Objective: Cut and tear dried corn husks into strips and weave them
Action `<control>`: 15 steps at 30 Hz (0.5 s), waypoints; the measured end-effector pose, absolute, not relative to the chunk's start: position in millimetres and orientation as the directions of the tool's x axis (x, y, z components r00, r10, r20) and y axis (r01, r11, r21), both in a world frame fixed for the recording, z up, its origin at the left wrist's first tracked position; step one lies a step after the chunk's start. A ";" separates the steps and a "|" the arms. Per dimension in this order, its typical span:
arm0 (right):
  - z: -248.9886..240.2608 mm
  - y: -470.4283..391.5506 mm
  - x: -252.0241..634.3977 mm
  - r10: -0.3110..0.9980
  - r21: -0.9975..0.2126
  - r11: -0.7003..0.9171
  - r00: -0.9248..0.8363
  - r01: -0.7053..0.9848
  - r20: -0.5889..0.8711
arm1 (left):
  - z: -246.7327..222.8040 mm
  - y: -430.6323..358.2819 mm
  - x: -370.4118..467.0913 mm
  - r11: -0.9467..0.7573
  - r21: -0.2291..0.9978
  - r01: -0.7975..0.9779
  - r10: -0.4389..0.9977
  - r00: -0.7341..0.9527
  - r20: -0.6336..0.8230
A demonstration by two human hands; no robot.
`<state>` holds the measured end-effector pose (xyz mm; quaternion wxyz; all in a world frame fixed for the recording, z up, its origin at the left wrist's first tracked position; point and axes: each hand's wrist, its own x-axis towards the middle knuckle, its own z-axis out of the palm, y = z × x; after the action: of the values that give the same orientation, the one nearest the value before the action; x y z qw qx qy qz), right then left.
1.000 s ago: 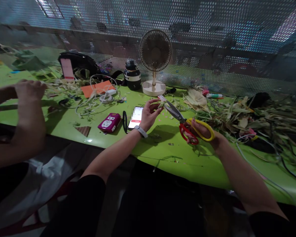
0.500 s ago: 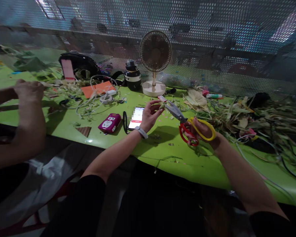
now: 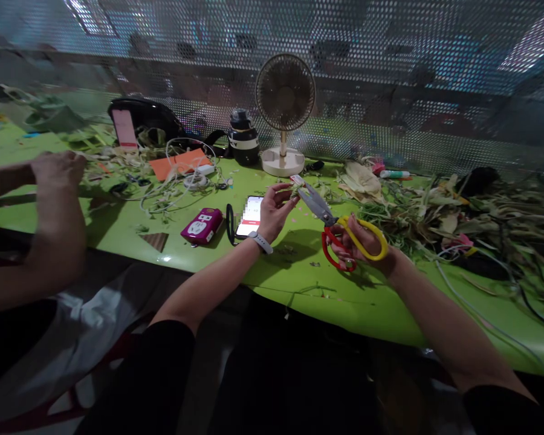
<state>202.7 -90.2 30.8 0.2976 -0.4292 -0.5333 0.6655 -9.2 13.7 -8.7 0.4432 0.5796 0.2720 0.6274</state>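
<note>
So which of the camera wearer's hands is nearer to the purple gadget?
Left. The left hand is to the right of the purple gadget, with the phone lying between them; the right hand, holding scissors, is farther right.

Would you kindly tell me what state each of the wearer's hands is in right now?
Left hand: closed, pinching a plant scrap.
Right hand: closed, holding scissors by the handles.

Black sleeves stop near the elbows, both forearms bare below; a pale grey band rings the left wrist; dark clothing covers the lap
</note>
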 end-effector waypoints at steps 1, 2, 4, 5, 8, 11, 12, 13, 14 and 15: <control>31.1 -90.1 201.9 0.849 -0.965 -0.261 -0.467 0.038 -0.248 | -8.9 13.4 -9.0 -0.455 0.856 -0.246 0.872 0.069 0.484; 31.2 -89.9 201.5 0.846 -0.964 -0.266 -0.477 0.014 -0.240 | -8.9 13.1 -8.9 -0.450 0.856 -0.253 0.874 0.070 0.480; 30.9 -89.0 201.2 0.836 -0.960 -0.279 -0.497 -0.020 -0.233 | -8.4 12.6 -8.7 -0.436 0.857 -0.274 0.880 0.069 0.469; 30.6 -88.4 201.1 0.827 -0.956 -0.291 -0.510 -0.030 -0.236 | -8.2 12.4 -8.6 -0.428 0.857 -0.288 0.884 0.064 0.463; 29.9 -86.7 200.1 0.798 -0.945 -0.321 -0.554 -0.058 -0.237 | -8.0 12.0 -7.8 -0.414 0.849 -0.329 0.890 0.049 0.453; 29.8 -86.0 198.1 0.783 -0.943 -0.320 -0.587 -0.094 -0.207 | -9.2 11.1 -6.4 -0.416 0.846 -0.334 0.886 0.059 0.459; 29.3 -85.9 197.5 0.780 -0.942 -0.320 -0.592 -0.103 -0.201 | -9.7 10.8 -6.0 -0.420 0.846 -0.330 0.884 0.062 0.463; 28.4 -85.9 197.0 0.777 -0.940 -0.326 -0.596 -0.106 -0.202 | -10.1 10.7 -5.8 -0.426 0.845 -0.325 0.882 0.061 0.468; 27.0 -85.9 196.7 0.773 -0.937 -0.334 -0.600 -0.105 -0.208 | -10.6 10.8 -5.7 -0.432 0.843 -0.320 0.879 0.058 0.473; 25.1 -85.9 196.3 0.769 -0.935 -0.339 -0.603 -0.103 -0.213 | -10.9 11.0 -5.6 -0.438 0.842 -0.316 0.877 0.055 0.477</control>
<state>196.3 -85.9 25.1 0.2923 -0.3363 -0.4948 0.7461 -5.6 11.0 -10.9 0.4663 0.5568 0.2521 0.6395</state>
